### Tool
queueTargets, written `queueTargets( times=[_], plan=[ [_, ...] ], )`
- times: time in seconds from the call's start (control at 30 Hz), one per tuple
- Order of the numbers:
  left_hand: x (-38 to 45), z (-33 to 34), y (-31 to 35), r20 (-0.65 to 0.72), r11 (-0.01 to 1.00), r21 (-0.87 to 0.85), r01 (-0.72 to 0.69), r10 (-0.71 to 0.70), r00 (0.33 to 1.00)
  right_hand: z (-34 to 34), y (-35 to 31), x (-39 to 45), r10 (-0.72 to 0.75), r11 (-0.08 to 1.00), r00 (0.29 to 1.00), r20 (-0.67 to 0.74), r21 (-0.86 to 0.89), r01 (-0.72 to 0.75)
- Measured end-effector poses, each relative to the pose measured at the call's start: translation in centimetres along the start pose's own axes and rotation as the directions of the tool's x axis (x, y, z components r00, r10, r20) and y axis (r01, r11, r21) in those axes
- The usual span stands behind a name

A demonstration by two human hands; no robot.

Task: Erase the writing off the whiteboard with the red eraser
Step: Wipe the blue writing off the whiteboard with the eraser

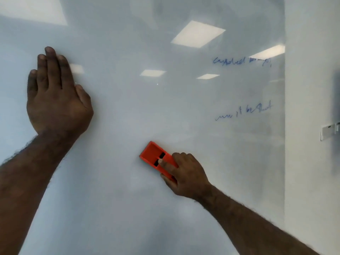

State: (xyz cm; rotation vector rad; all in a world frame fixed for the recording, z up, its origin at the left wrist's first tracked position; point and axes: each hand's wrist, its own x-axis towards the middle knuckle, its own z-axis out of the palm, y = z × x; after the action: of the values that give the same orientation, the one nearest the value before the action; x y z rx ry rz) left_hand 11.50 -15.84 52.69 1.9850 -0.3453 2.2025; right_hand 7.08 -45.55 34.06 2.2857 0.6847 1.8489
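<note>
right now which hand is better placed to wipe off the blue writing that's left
Right. The right hand already grips the red eraser against the whiteboard, and both lines of blue writing lie up and to its right. The left hand rests flat on the far side, holding nothing.

Two lines of blue marker handwriting stand on the glossy white whiteboard (128, 107), both toward its right edge. The upper line of blue scrawl (242, 61) is smeared at its right end and cannot be made out as words. The lower line of blue scrawl (243, 112) is likewise illegible. No printed labels, brands or numbers can be read.
</note>
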Motion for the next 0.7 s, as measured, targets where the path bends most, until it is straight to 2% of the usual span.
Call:
queueTargets(
  times=[0.1,0.17,0.23,0.3,0.37,0.4,0.43,0.47,0.5,0.53,0.6,0.63,0.67,0.7],
  plan=[
    [0.2,0.1,-0.1,0.018,0.999,-0.002,-0.039,0.039,0.999,-1.6,4.9,0.7,0.208,0.977,0.976,-0.071,-0.026,-0.21],
    [0.1,0.1,-0.1,0.027,0.999,-0.003,-0.037,0.037,0.999,-2.7,7.7,1.1,0.387,0.921,0.914,-0.123,0.001,-0.389],
    [0.0,0.0,0.3,0.019,1.0,-0.005,0.005,-0.005,1.0,-3.6,9.8,2.3,0.552,0.832,0.817,-0.168,0.051,-0.552],
    [0.1,0.0,1.2,0.006,0.998,0.005,0.07,-0.07,0.997,-4.2,11.4,4.9,0.74,0.67,0.642,-0.201,0.134,-0.73],
    [0.3,0.3,2.5,-0.014,0.989,0.022,0.148,-0.147,0.989,-4.9,13.0,9.0,0.911,0.409,0.371,-0.178,0.293,-0.864],
    [0.6,0.5,3.2,-0.026,0.981,0.031,0.192,-0.192,0.981,-5.4,13.7,11.4,0.953,0.303,0.269,-0.141,0.366,-0.88],
    [1.0,0.7,3.8,-0.04,0.972,0.036,0.231,-0.23,0.972,-5.9,14.0,13.7,0.962,0.271,0.241,-0.125,0.396,-0.877],
    [1.4,1.0,4.5,-0.049,0.967,0.036,0.253,-0.252,0.967,-6.2,13.9,15.8,0.948,0.318,0.285,-0.141,0.374,-0.871],
    [1.8,1.3,5.2,-0.045,0.966,0.034,0.256,-0.254,0.966,-6.3,13.2,17.3,0.906,0.422,0.384,-0.179,0.312,-0.851],
    [2.3,1.6,6.0,-0.032,0.97,0.03,0.243,-0.242,0.97,-6.3,12.2,18.4,0.83,0.556,0.514,-0.218,0.239,-0.796],
    [3.1,2.2,7.9,-0.001,0.977,0.027,0.211,-0.211,0.977,-5.9,9.8,18.7,0.553,0.831,0.798,-0.24,0.089,-0.549],
    [3.5,2.6,8.8,0.007,0.978,0.027,0.209,-0.209,0.978,-5.6,9.2,18.2,0.378,0.924,0.899,-0.22,0.033,-0.38],
    [3.8,2.8,9.7,0.01,0.976,0.027,0.215,-0.215,0.976,-5.5,9.5,17.4,0.215,0.975,0.957,-0.197,-0.008,-0.221],
    [4.1,3.1,10.5,0.012,0.975,0.027,0.22,-0.22,0.975,-5.6,10.7,16.8,0.091,0.994,0.979,-0.182,-0.048,-0.101]
  ],
)
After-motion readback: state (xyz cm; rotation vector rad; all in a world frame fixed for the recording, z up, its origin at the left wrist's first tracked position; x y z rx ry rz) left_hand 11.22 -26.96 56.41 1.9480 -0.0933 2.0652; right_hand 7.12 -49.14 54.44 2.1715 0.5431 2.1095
